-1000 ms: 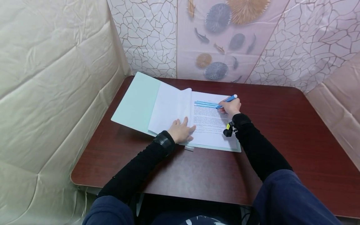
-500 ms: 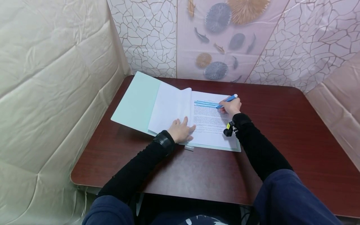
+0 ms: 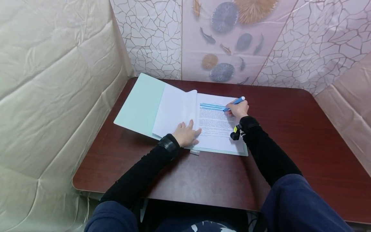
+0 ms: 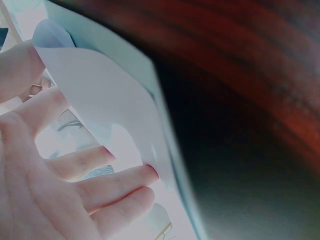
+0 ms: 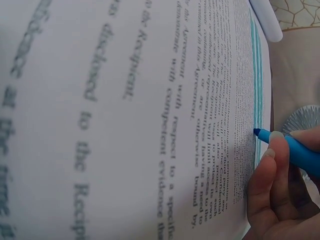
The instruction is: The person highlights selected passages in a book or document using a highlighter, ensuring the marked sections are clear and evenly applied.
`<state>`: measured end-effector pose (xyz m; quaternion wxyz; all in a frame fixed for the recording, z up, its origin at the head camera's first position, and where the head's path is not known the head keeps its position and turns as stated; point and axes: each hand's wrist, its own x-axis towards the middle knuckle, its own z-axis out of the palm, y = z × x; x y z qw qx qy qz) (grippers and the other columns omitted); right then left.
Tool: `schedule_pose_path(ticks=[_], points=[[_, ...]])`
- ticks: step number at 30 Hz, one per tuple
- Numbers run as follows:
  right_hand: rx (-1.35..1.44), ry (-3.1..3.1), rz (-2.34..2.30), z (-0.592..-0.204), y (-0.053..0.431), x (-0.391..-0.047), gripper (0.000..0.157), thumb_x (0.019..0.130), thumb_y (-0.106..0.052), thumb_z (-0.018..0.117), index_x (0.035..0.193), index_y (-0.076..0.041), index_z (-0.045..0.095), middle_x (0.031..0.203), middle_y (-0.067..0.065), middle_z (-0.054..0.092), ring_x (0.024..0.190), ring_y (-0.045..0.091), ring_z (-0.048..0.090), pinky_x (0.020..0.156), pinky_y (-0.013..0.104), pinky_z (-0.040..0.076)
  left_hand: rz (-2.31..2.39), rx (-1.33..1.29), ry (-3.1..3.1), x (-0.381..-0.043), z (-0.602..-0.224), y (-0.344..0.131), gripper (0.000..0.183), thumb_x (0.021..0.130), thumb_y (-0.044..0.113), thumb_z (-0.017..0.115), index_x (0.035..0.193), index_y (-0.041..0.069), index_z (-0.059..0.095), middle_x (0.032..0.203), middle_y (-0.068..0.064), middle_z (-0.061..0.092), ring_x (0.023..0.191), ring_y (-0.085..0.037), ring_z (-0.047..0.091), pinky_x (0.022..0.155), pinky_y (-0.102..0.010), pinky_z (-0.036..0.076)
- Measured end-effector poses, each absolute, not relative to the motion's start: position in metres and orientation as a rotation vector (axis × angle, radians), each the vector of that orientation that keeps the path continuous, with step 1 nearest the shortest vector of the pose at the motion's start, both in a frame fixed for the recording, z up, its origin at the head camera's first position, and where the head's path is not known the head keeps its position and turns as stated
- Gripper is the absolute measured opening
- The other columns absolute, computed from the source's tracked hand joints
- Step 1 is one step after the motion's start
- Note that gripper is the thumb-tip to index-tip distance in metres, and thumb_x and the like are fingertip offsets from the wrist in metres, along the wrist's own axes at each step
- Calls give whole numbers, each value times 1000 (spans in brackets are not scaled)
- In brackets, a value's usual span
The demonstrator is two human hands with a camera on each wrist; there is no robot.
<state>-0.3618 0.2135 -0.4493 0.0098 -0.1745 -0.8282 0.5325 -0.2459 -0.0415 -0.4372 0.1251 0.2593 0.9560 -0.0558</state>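
Note:
A blue highlighter (image 3: 238,101) is pinched in my right hand (image 3: 240,110), its tip at the printed text near the top of the right-hand page (image 3: 215,125). Several blue highlighted lines (image 5: 257,60) run across that page in the right wrist view, and the dark blue tip (image 5: 256,132) is at the last of them. With fingers spread, my left hand (image 3: 186,134) rests on the papers by the fold. Under it lies the turned-over white sheet (image 3: 174,109), which curls along the fold. All the papers sit in an opened mint-green folder (image 3: 140,106).
The folder lies on a dark red-brown wooden table (image 3: 290,135). A small clear plastic piece (image 3: 195,152) shows at the folder's near edge. Patterned wall covering (image 3: 150,38) stands behind the table, and pale quilted fabric (image 3: 58,96) hangs at the left.

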Motion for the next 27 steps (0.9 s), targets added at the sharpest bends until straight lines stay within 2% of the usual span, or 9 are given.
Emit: schedule_pose_path(ticks=[10,17,24,27], points=[[-552,-2577,1652,-448,213,-358,17,89,-21,67,94,-11,55,90,10,67,63,11,70,63,26,57,-176,745,2787,-246,-436,-41,59,98,49,47,151,31,32,159,-21,21,131,-47,40,112,-51,31],[-559,-2567,1666,-447,215,-357,17,88,-21,67,95,-11,55,86,9,70,62,12,70,62,26,57,-183,747,2788,-246,-438,-41,59,98,50,46,151,31,31,159,-20,21,130,-46,41,111,-50,31],[-597,-2563,1651,-447,216,-359,18,87,-20,69,95,-10,57,74,3,70,57,9,68,56,23,55,-144,760,2785,-245,-435,-42,58,98,47,47,151,30,33,159,-22,22,132,-47,40,113,-51,29],[-602,-2560,1655,-448,218,-359,18,87,-20,69,94,-10,56,75,4,71,58,10,69,58,23,55,-145,764,2784,-244,-435,-42,57,98,47,47,151,29,33,158,-22,22,132,-47,40,113,-51,29]])
